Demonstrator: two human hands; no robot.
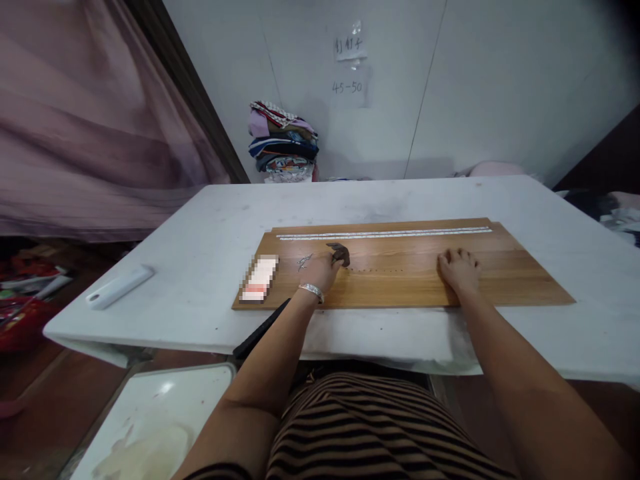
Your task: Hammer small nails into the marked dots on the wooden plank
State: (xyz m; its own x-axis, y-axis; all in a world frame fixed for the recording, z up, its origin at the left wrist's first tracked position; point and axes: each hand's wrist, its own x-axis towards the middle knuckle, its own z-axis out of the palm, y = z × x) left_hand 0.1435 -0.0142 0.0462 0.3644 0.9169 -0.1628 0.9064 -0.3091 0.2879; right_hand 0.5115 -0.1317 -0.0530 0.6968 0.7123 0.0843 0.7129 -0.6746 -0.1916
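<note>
Hammer (341,254) lies in the closed fingers of the left hand (321,268), its head just beyond them, over the wooden board (515,273); nails (304,261) lie left of this grip. Well to its right, the right hand (459,268) rests on the board, fingers loosely spread.

Worn on head. Looks forward and down from above striped shirt (380,427), very near, across white table (185,233). Frames wooden board (513,273) at middle range, near center, and pale wall (470,93) farther off.
</note>
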